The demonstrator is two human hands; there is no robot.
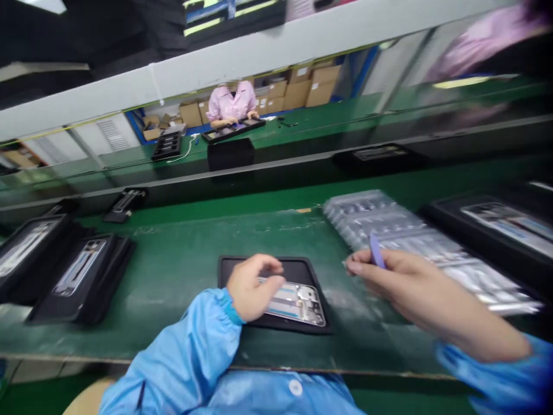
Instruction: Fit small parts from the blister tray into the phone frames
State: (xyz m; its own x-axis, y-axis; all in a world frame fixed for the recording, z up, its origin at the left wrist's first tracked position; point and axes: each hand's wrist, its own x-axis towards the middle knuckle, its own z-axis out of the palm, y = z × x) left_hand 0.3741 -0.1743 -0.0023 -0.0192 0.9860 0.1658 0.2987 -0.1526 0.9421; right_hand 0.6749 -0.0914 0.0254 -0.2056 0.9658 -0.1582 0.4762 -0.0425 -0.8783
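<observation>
My left hand (pixel 253 286) rests on a phone frame (pixel 298 304) that lies in a black tray (pixel 302 270) on the green belt; its fingers curl over the frame's upper end. My right hand (pixel 401 282) hovers to the right of the tray, pinching a small purple tool (pixel 377 252) between thumb and fingers. Just beyond that hand lies a clear plastic tray of small parts (pixel 389 225). Both sleeves are light blue.
More black trays with phone frames sit at the left (pixel 82 271) and far right (pixel 505 222). Across the green conveyor, a person in a pink coat (pixel 232 101) works at another tray. Cardboard boxes (pixel 311 80) stand behind.
</observation>
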